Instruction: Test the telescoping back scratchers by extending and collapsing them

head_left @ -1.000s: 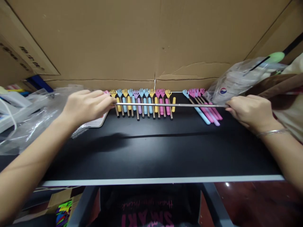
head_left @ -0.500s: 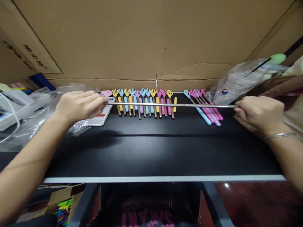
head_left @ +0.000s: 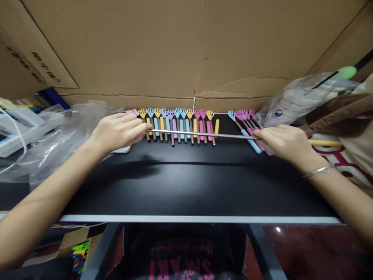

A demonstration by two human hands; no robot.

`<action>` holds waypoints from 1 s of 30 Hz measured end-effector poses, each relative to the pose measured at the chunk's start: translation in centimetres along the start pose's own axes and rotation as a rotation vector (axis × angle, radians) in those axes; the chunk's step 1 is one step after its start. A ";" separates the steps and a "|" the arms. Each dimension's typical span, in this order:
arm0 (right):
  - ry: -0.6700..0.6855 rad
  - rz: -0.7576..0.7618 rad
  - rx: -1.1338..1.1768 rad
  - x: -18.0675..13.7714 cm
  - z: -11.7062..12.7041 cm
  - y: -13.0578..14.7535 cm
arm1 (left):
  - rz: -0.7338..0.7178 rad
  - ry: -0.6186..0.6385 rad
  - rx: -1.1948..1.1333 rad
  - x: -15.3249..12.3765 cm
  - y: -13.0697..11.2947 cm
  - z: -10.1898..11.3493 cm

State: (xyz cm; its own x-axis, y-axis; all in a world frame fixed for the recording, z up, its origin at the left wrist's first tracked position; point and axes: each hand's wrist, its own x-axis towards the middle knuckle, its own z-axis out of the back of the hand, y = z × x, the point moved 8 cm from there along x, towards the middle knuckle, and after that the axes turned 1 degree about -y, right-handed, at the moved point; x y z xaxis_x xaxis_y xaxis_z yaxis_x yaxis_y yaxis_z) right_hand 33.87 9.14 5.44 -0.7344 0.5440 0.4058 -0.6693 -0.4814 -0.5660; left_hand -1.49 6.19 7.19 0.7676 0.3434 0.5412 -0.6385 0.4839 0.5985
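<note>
A telescopic back scratcher with a thin metal rod (head_left: 201,134) and a yellow handle (head_left: 326,143) stretches across the view above the black table. My left hand (head_left: 121,132) is closed around the rod's left end, and the scratcher's head is hidden there. My right hand (head_left: 281,144) grips the rod further right, with the yellow handle showing beyond it. Behind the rod lies a row of back scratchers (head_left: 183,124) with small claw heads in yellow, blue, purple and pink. Another group of back scratchers (head_left: 247,130), with blue, pink and purple handles, lies partly behind my right hand.
A cardboard wall (head_left: 163,46) closes off the back. Clear plastic bags (head_left: 58,136) and a mostly covered phone (head_left: 124,149) lie at left. A bagged cup (head_left: 288,107) stands at right beside fabric. Below left, a box (head_left: 70,243) contains colourful pieces. The table's pale front edge (head_left: 201,219) runs across.
My hands have come closer together; the right one has moved left along the view, exposing the yellow handle behind it. The left hand has shifted right, covering more of the phone.
</note>
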 end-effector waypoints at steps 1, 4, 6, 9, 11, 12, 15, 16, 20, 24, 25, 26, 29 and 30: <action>-0.020 0.010 -0.009 0.5 0.3 0.6 | 0.007 0.010 -0.007 0.1 -0.1 -0.2; -0.036 -0.010 -0.012 1.5 0.6 1.4 | 0.033 0.043 0.014 0.3 -0.2 -0.5; -0.008 -0.049 -0.003 1.9 0.6 1.4 | 0.047 0.065 0.036 0.3 -0.1 -0.6; 0.041 -0.118 -0.027 1.9 0.4 0.9 | 0.058 0.074 0.044 0.6 -0.1 -0.7; 0.073 -0.168 -0.045 1.7 0.2 0.4 | 0.059 0.069 0.045 0.8 -0.1 -0.8; 0.081 -0.188 -0.045 1.5 0.0 0.2 | 0.059 0.065 0.048 0.8 -0.1 -0.7; 0.106 -0.209 -0.006 0.6 -0.6 -0.6 | 0.063 0.067 0.068 0.3 0.3 -0.6; 0.120 -0.211 0.011 0.2 -0.9 -1.0 | 0.059 0.065 0.080 0.1 0.5 -0.5; 0.211 -0.286 0.013 -1.9 -2.3 -3.6 | 0.059 0.073 0.144 -1.5 1.8 -0.3; 0.276 -0.422 -0.020 -3.4 -2.7 -6.2 | 0.149 0.148 0.147 -2.9 3.5 -0.9; 0.278 -0.439 -0.018 -3.6 -2.7 -6.5 | 0.155 0.157 0.138 -3.0 3.6 -1.0; 0.276 -0.449 -0.016 -3.7 -2.7 -6.6 | 0.155 0.163 0.129 -3.2 3.6 -1.1; 0.252 -0.468 -0.022 -3.7 -2.5 -6.7 | 0.165 0.167 0.098 -3.2 3.6 -1.1; 0.247 -0.472 -0.023 -3.7 -2.5 -6.7 | 0.174 0.167 0.079 -3.2 3.5 -1.1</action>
State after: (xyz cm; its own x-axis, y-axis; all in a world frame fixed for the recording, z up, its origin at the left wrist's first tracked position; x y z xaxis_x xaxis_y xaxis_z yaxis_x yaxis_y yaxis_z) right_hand 41.31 12.07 5.92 -0.3034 0.8449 0.4405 -0.9160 -0.1313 -0.3791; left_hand -6.14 7.70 6.92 0.6400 0.5477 0.5389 -0.7593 0.3438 0.5524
